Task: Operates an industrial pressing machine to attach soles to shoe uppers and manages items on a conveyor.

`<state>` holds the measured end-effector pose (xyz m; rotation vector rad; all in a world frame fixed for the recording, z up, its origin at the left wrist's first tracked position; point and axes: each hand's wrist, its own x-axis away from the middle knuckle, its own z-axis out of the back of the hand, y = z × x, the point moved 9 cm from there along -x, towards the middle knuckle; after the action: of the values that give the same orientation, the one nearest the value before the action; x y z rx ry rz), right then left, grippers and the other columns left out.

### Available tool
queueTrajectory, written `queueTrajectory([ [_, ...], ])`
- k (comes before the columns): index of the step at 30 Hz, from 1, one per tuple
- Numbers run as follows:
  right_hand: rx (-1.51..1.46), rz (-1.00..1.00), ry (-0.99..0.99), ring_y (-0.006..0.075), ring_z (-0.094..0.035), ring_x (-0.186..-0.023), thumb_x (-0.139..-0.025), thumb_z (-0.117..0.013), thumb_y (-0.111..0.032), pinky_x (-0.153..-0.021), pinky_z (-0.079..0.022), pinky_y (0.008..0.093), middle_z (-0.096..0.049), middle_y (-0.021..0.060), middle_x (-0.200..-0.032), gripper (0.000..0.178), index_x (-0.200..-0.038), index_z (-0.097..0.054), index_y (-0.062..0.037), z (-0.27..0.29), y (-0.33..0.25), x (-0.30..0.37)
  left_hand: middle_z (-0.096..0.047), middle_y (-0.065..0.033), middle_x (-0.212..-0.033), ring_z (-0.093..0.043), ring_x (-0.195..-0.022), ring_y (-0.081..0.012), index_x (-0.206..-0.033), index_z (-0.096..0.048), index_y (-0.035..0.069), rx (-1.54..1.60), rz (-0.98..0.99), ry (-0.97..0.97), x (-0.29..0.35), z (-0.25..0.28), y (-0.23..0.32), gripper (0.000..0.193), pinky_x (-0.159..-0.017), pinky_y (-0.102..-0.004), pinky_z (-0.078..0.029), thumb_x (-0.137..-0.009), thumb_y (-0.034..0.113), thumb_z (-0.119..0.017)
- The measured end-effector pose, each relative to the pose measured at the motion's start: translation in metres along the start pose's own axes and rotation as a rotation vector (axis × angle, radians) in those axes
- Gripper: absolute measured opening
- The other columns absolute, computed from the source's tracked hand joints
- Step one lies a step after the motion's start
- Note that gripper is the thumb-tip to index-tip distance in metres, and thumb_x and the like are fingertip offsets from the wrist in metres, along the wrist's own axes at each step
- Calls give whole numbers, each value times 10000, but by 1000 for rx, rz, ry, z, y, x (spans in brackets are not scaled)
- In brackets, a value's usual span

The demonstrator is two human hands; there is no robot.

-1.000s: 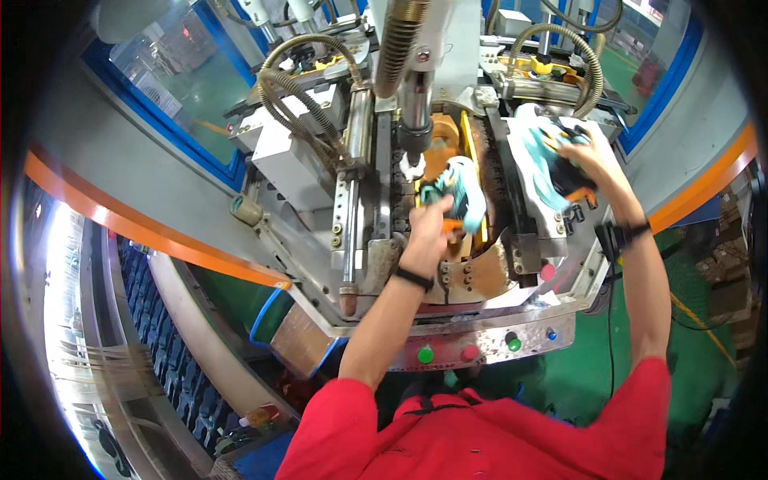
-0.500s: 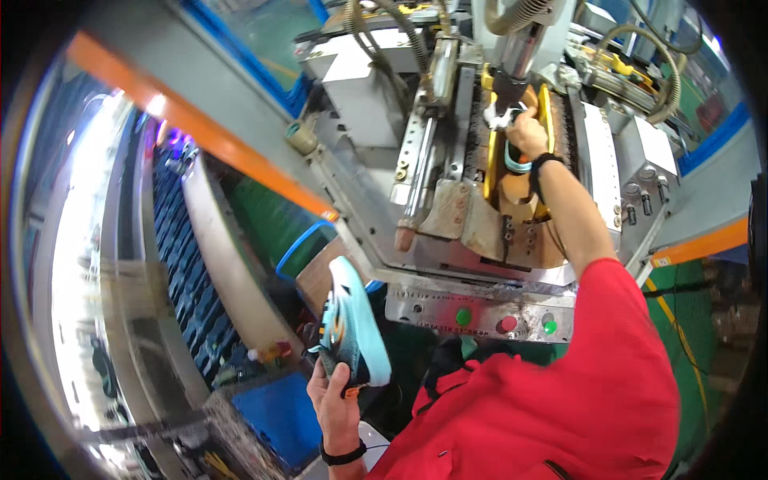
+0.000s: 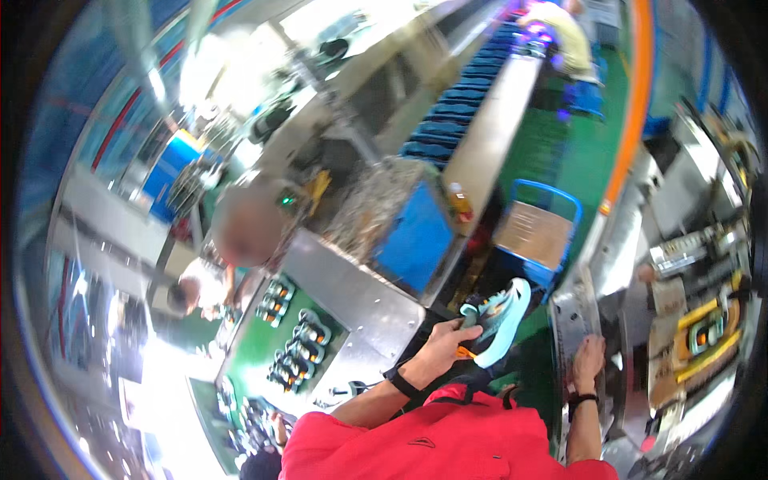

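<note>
My left hand [image 3: 440, 352] is closed round the heel end of a light blue sneaker [image 3: 502, 330] with a thick pale blue sole and an orange patch, held in front of my body. On the metal front panel [image 3: 574, 308] of the machine lies my right hand [image 3: 588, 364], holding nothing, its fingers laid on the surface; what is under them is hidden. To its right, another shoe [image 3: 704, 336] sits in the machine between two yellow pads [image 3: 698, 314].
A blue cart [image 3: 538, 232] carries a brown board. Beyond it runs a conveyor [image 3: 448, 120] with dark blue wavy slats. At left, several shoes [image 3: 300, 352] stand on a green belt, with a person [image 3: 200, 288] nearby. An orange rail [image 3: 628, 104] rises at right.
My view has swung left. My right hand has left the shoe in the machine and come down to the front panel. My left hand still holds the sneaker.
</note>
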<state>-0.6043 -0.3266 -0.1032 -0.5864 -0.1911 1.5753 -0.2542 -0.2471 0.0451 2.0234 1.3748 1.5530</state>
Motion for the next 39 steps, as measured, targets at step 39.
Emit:
queueTrajectory([
  [39,358,1808,57,363,-556,-1120,-652,-747,-52,-962,-446,386,-577,163,-1191,554,-1166,-541,-26,-61,-1072,-288,-607,-65,-789,-607,-716,-180,-1176,-550,-83,25,-804,1084,-34,795,184,461,-648,-296,-486,-792,145,-663],
])
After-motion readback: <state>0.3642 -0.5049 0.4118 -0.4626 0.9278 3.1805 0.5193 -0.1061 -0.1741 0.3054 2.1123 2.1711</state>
